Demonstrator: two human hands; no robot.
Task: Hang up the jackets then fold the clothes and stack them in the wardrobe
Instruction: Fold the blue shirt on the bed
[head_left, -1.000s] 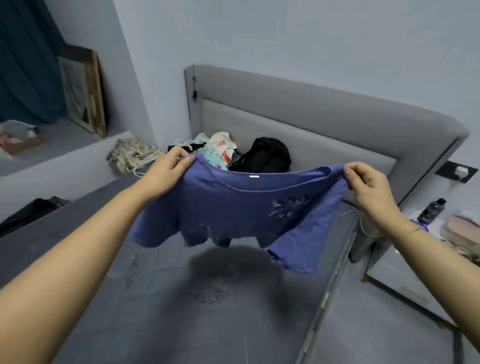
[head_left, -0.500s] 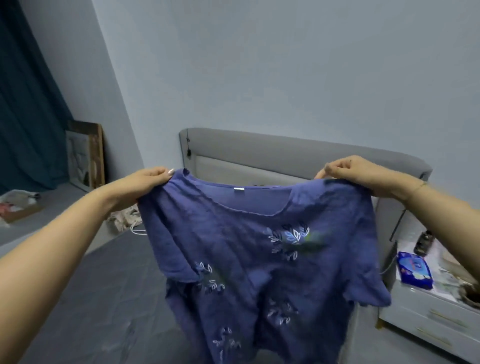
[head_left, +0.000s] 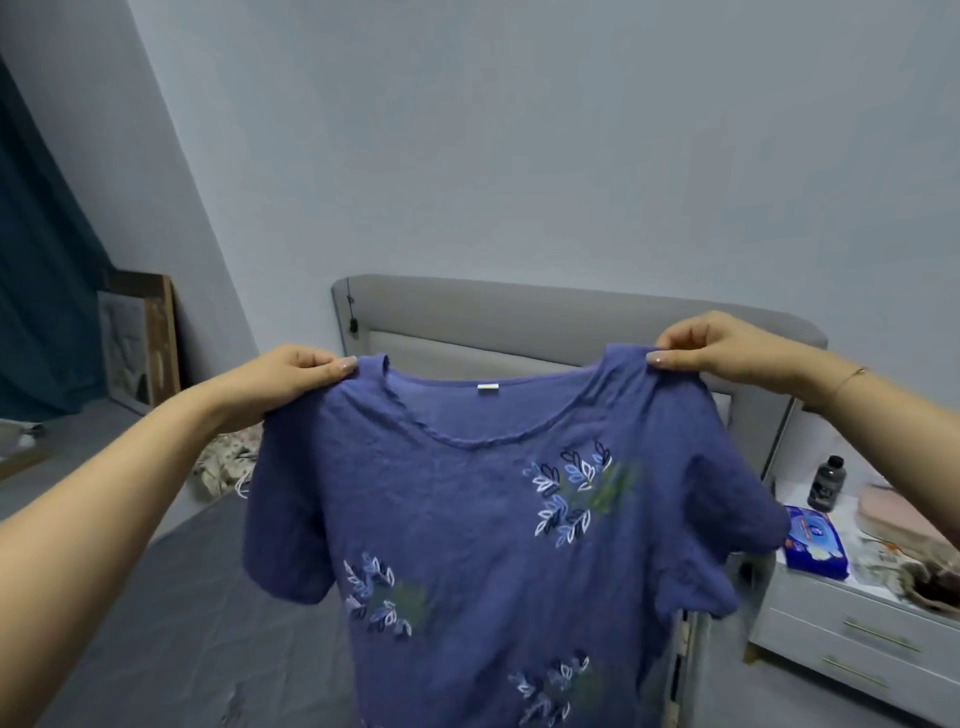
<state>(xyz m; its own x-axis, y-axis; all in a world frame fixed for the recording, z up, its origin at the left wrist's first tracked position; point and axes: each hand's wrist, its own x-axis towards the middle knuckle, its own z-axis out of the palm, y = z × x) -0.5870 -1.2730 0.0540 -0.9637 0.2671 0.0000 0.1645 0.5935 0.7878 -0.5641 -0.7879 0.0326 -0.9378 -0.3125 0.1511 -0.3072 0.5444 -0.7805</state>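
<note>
Hanging in the air in front of the person, a blue shirt (head_left: 467, 519) was spread wide between both hands, above the grey bed (head_left: 171, 623). The left hand (head_left: 291, 379) pinched the left shoulder seam with thumb and curled fingers, and the right hand (head_left: 727, 348) pinched the right shoulder seam the same way. A thin bracelet (head_left: 847, 376) sat on the right wrist. The shirt faced the camera with its scooped neckline at the top and a small white label (head_left: 487, 387) showing inside the back of the collar. Leaf embroidery (head_left: 571, 499) in white, light blue and dark thread marked the chest, with more sprigs lower down the front. Both short sleeves drooped at the sides, and the hem ran out of the bottom of the view.

Behind the shirt stood a grey padded headboard (head_left: 519, 312) against a pale wall. A patterned garment (head_left: 228, 462) lay crumpled on the bed near the left forearm. A framed picture (head_left: 140, 343) leaned on the wall at the left, beside a dark teal curtain (head_left: 41, 260). At the right, a white nightstand (head_left: 857, 623) carried a dark bottle (head_left: 827, 483), a blue packet (head_left: 815, 543) and a pink pouch (head_left: 904, 519).
</note>
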